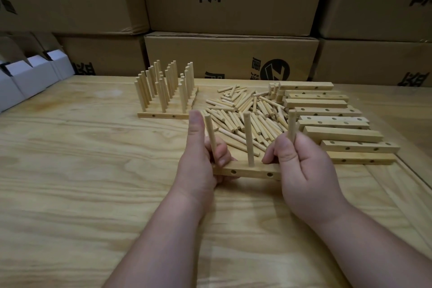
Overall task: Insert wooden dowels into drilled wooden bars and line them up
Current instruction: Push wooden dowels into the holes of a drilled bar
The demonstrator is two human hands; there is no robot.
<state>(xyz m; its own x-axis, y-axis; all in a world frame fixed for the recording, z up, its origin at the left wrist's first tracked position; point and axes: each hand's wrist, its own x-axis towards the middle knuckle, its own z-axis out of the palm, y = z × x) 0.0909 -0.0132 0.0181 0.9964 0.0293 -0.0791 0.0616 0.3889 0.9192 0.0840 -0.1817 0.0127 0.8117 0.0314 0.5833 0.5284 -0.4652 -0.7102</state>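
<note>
Drilled wooden bar [247,170] held level at centre frame, just above the table [93,170], gripped at both ends. Left hand [201,159] curled round the bar's left end and the left dowel [210,138], thumb raised. Right hand [301,170] clenched on the right dowel [291,124] at the right end. Middle dowel [248,138] upright between the hands. Loose dowel pile [245,110] behind, blank bars [327,119] at right, finished bars [163,91] lined up upper left of centre

Two bare forearms, no sleeves, watch or rings; left hand [198,154] and right hand [306,170] ungloved, nails short.
</note>
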